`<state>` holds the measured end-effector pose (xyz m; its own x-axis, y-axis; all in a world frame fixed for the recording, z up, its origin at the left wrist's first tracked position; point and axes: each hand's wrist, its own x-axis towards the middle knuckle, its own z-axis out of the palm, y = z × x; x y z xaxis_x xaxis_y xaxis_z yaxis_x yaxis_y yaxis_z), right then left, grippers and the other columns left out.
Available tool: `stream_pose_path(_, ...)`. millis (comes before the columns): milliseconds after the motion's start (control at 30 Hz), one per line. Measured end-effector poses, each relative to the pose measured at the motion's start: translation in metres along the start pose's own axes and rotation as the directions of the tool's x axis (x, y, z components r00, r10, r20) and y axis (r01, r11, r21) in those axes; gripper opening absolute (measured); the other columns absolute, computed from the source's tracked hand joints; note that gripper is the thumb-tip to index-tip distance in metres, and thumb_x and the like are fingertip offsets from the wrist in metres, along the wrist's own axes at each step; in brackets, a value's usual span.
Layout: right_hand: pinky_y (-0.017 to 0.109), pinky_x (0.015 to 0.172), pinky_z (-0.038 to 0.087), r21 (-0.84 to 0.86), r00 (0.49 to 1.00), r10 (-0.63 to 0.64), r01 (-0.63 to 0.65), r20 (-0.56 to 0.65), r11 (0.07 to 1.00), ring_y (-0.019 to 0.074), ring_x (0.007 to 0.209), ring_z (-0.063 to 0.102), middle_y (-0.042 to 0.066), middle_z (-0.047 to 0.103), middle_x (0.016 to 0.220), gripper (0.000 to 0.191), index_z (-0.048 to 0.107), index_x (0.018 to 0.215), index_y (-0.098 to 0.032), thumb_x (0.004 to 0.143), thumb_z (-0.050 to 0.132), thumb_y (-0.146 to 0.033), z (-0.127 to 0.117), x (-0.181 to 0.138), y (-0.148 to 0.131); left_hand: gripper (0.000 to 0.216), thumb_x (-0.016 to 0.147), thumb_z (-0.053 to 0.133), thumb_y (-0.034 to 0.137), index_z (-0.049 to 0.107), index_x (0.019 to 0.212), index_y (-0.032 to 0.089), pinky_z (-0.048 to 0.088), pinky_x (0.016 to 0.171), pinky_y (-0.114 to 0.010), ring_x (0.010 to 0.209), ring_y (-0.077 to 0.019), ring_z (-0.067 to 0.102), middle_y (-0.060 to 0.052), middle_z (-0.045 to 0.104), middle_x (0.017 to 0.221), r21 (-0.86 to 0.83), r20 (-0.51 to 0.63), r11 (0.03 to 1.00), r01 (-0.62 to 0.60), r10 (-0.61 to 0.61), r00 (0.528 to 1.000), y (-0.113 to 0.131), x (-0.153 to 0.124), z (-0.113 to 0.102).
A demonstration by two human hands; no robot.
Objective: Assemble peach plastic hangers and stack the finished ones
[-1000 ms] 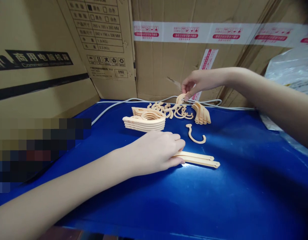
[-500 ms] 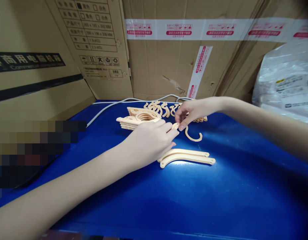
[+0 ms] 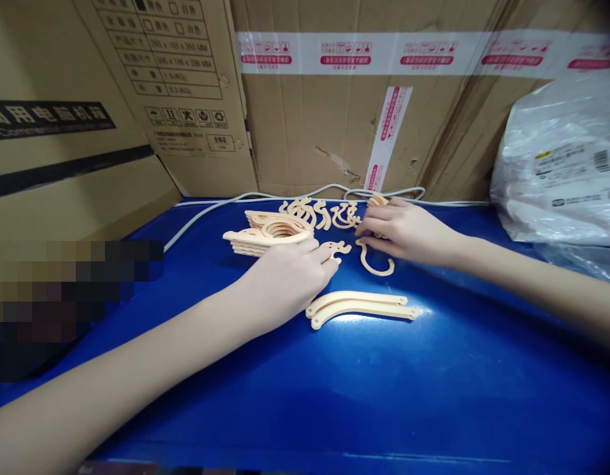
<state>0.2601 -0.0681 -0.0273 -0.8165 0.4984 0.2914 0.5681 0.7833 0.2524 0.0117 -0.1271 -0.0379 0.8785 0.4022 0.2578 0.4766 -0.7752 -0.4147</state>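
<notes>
My left hand point(image 3: 298, 274) is closed around a small cream plastic piece with curved, lobed ends point(image 3: 338, 249), which pokes out past the fingertips. Right beside that hand lies a stack of cream hanger-shaped parts with round openings point(image 3: 250, 244). My right hand point(image 3: 408, 227) reaches over a small pile of cream parts point(image 3: 377, 199) at the back, thumb and fingers apart and partly bent; the hand hides most of this pile. Just below its fingers a cream hook point(image 3: 377, 269) lies flat. Two long curved cream arms point(image 3: 364, 310) rest side by side in front of my hands.
Several loose cream hooks and curved pieces point(image 3: 305, 212) lie behind the stack. A white cable point(image 3: 206, 214) runs along the back of the blue table point(image 3: 384, 396). Cardboard boxes point(image 3: 305, 132) wall the back and left. A clear plastic bag point(image 3: 557, 171) stands at the right.
My right hand has moved off the small piece, back and to the right, onto the pile. My left hand keeps the piece, which now shows more. The view has shifted slightly.
</notes>
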Motion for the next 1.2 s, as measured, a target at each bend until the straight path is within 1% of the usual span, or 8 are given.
stream_pose_path(267, 0.034, 0.078, 0.042, -0.302, 0.981, -0.195, 0.191, 0.017, 0.934, 0.0206, 0.082, 0.059, 0.009, 0.065, 0.096, 0.030, 0.065, 0.113, -0.013, 0.099, 0.038, -0.015, 0.005, -0.029, -0.015, 0.018, 0.095, 0.049, 0.022, 0.063, 0.086, 0.015, 0.040, 0.067, -0.033, 0.084, -0.0240, 0.060, -0.006, 0.065, 0.087, -0.024, -0.023, 1.000, 0.017, -0.018, 1.000, -0.003, 0.002, -0.003)
stream_pose_path(533, 0.034, 0.071, 0.041, -0.376, 0.952, -0.298, 0.301, 0.067, 0.876, 0.0203, 0.075, 0.056, 0.008, 0.064, 0.084, 0.031, 0.065, 0.093, -0.014, 0.098, 0.035, -0.012, -0.002, -0.022, -0.019, 0.026, 0.093, 0.054, 0.043, 0.057, 0.085, 0.019, 0.032, 0.061, -0.027, 0.071, -0.0137, 0.050, 0.001, 0.058, 0.086, -0.501, 0.153, 0.859, 0.102, -0.028, 0.988, -0.003, 0.000, -0.032)
stream_pose_path(633, 0.035, 0.070, 0.041, -0.293, 0.972, -0.235, 0.221, -0.014, 0.930, 0.0199, 0.071, 0.055, 0.007, 0.063, 0.076, 0.024, 0.061, 0.085, -0.016, 0.097, 0.040, -0.017, -0.005, -0.022, -0.019, 0.028, 0.088, 0.062, 0.045, 0.055, 0.085, 0.019, 0.031, 0.060, -0.026, 0.071, -0.0127, 0.048, 0.003, 0.056, 0.085, -0.580, 0.232, 0.801, 0.148, -0.012, 0.973, -0.001, -0.001, -0.038)
stream_pose_path(733, 0.034, 0.068, 0.042, 0.100, 0.982, 0.006, 0.013, -0.186, 0.995, 0.0178, 0.067, 0.054, 0.004, 0.061, 0.072, 0.015, 0.056, 0.084, -0.019, 0.094, 0.046, -0.024, -0.010, -0.021, -0.028, 0.022, 0.087, 0.064, 0.038, 0.054, 0.086, 0.019, 0.029, 0.058, -0.025, 0.067, -0.0115, 0.048, 0.004, 0.054, 0.082, -0.626, 0.266, 0.762, 0.168, 0.005, 0.964, 0.000, -0.002, -0.037)
stream_pose_path(800, 0.030, 0.065, 0.043, 0.537, 0.944, 0.265, -0.124, -0.194, 0.834, 0.0153, 0.065, 0.055, 0.001, 0.061, 0.072, 0.009, 0.052, 0.086, -0.021, 0.093, 0.048, -0.025, -0.012, -0.018, -0.039, 0.014, 0.088, 0.062, 0.030, 0.055, 0.086, 0.018, 0.029, 0.058, -0.025, 0.066, -0.0110, 0.047, 0.003, 0.055, 0.083, -0.638, 0.255, 0.754, 0.154, 0.019, 0.967, 0.000, -0.002, -0.034)
stream_pose_path(867, 0.029, 0.063, 0.043, 0.819, 0.894, 0.440, -0.185, -0.090, 0.543, 0.0141, 0.063, 0.054, -0.002, 0.059, 0.068, 0.011, 0.051, 0.085, -0.022, 0.094, 0.046, -0.027, -0.011, -0.015, -0.049, 0.006, 0.090, 0.057, 0.023, 0.055, 0.086, 0.018, 0.030, 0.059, -0.025, 0.067, -0.0108, 0.047, 0.002, 0.056, 0.085, -0.645, 0.233, 0.752, 0.135, 0.026, 0.972, -0.001, -0.003, -0.030)
stream_pose_path(967, 0.028, 0.064, 0.041, 0.926, 0.847, 0.529, -0.246, 0.063, 0.285, 0.0125, 0.059, 0.050, -0.003, 0.053, 0.060, 0.016, 0.051, 0.077, -0.021, 0.092, 0.050, -0.027, -0.003, -0.013, -0.056, 0.005, 0.091, 0.054, 0.020, 0.056, 0.086, 0.018, 0.031, 0.061, -0.025, 0.069, -0.0112, 0.048, 0.002, 0.057, 0.087, -0.642, 0.204, 0.759, 0.112, 0.028, 0.978, -0.003, -0.003, -0.027)
stream_pose_path(1200, 0.027, 0.061, 0.034, 0.959, 0.783, 0.591, -0.278, 0.196, 0.049, 0.0098, 0.055, 0.041, -0.006, 0.049, 0.053, 0.020, 0.051, 0.072, -0.019, 0.086, 0.059, -0.031, 0.017, -0.016, -0.049, 0.011, 0.090, 0.059, 0.029, 0.058, 0.088, 0.019, 0.031, 0.060, -0.026, 0.070, -0.0123, 0.051, 0.001, 0.059, 0.089, -0.587, 0.208, 0.803, 0.101, 0.029, 0.978, -0.002, -0.003, -0.026)
